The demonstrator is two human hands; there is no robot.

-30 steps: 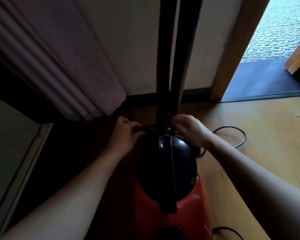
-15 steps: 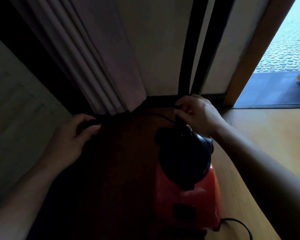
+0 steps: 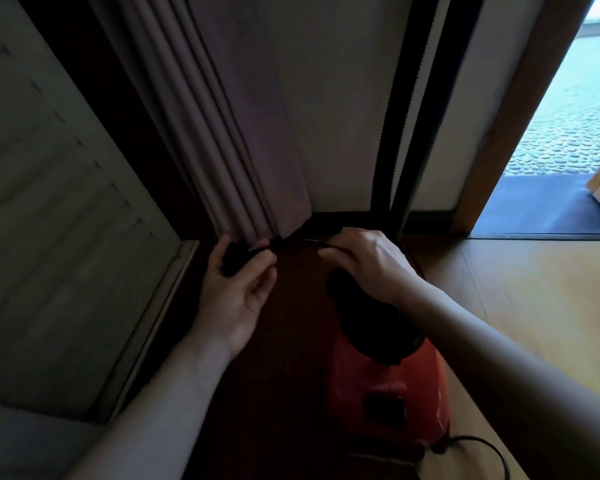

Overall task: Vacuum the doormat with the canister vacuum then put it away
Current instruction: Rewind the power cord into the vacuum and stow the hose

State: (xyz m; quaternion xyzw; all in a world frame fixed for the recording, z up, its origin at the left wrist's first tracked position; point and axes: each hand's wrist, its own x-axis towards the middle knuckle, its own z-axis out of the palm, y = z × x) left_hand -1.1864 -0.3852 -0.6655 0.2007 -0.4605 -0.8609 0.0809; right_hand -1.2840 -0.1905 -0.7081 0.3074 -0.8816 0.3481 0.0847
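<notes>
— Where's the vacuum?

— The red canister vacuum (image 3: 385,372) stands on the floor by their knees, its cord (image 3: 482,445) trailing behind. Just beyond it, the left hand (image 3: 238,292) is curled round something dark, probably the plug; the right hand (image 3: 364,261) pinches the thin cable.

— Any tips?

— Feed it in slowly, keeping it clear of the curtain (image 3: 222,133). The doormat (image 3: 534,206) lies off at the doorway.

The wooden floor (image 3: 534,306) is lighter at the right and dark near the wall; on it stands the red canister vacuum (image 3: 385,386); a black cord (image 3: 485,445) loops on the boards beside its rear; a dark doormat (image 3: 534,206) lies at the doorway.
</notes>
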